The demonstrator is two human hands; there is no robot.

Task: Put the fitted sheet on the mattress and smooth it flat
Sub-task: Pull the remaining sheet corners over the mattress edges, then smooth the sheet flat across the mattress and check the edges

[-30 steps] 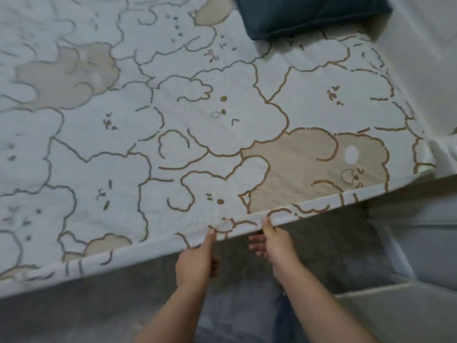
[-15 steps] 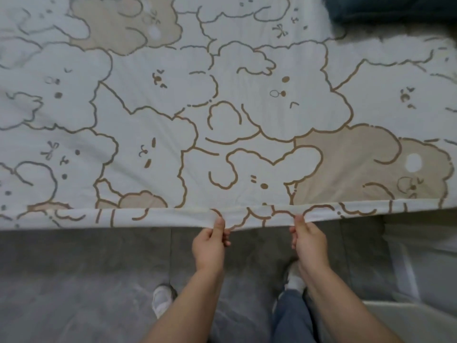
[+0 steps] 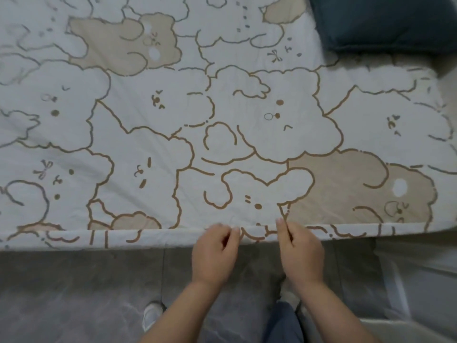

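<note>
Hands (image 3: 214,253) (image 3: 300,251) pinching fitted sheet (image 3: 173,134) near edge, bare floor (image 3: 74,288) below

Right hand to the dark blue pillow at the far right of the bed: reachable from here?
Probably yes, with a lean. The right hand is at the near edge of the bear-print fitted sheet; only flat sheet lies between it and the dark blue pillow. Nothing blocks the path.
</note>
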